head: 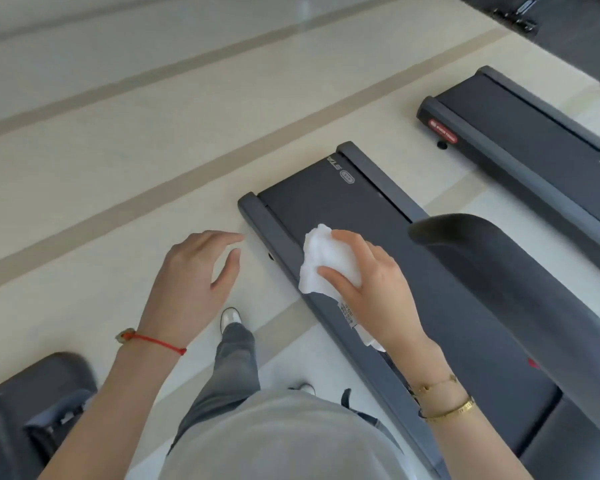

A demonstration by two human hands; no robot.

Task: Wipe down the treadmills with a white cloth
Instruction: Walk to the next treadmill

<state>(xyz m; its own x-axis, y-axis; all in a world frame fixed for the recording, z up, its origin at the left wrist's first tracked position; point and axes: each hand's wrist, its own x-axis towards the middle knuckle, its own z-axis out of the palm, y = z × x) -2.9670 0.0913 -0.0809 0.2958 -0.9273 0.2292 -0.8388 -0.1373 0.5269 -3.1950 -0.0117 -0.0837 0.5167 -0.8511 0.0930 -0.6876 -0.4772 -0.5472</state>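
While the right hand (371, 282) grips the bunched white cloth (326, 263) over the near treadmill (343, 202) by its left side rail, seemingly pressing it (contact is unclear), long overlapping strokes toward the rear edge suit; the left hand (191, 285) hovers open, empty.

Bright, even daylight fills the view, washing the pale cream vinyl floor (101, 174) almost white toward its top left corner. Shadows are soft and faint. A dull sheen lies on the curved dark grey plastic handrail (482, 244). Wide-angle bending bows the tan floor stripes (187, 181) near the edges. The bottom edge is soft; the light grey shirt (284, 441) is out of focus
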